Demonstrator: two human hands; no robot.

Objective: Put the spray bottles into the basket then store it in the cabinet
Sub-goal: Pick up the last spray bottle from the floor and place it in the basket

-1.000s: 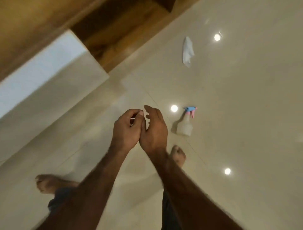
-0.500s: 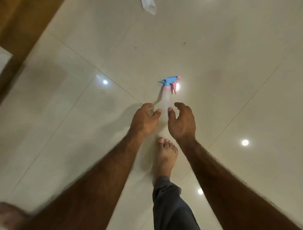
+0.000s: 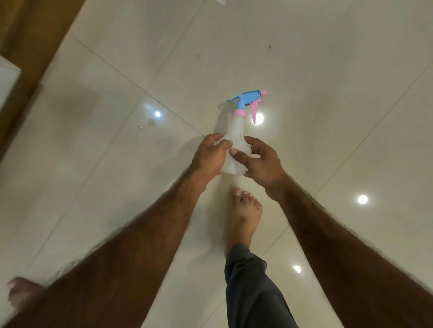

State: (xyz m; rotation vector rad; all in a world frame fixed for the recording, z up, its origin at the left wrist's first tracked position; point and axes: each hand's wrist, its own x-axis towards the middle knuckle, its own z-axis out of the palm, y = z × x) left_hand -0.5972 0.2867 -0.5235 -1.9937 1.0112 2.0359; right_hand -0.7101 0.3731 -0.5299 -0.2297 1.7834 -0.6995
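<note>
A white translucent spray bottle (image 3: 237, 131) with a blue head and pink trigger stands upright on the glossy tiled floor, in the middle of the view. My left hand (image 3: 208, 156) wraps its lower body from the left. My right hand (image 3: 260, 161) closes on it from the right, thumb across the front. The bottle's base is hidden behind my fingers. No basket and no cabinet opening are in view.
My bare right foot (image 3: 244, 210) stands just behind the bottle, and my left foot (image 3: 20, 292) is at the bottom left. A wooden edge (image 3: 25, 46) runs along the upper left. A white scrap (image 3: 220, 1) lies at the top edge.
I have stepped closer and both hands have reached forward and closed around the bottle's body; half a second ago they were open just short of it.
</note>
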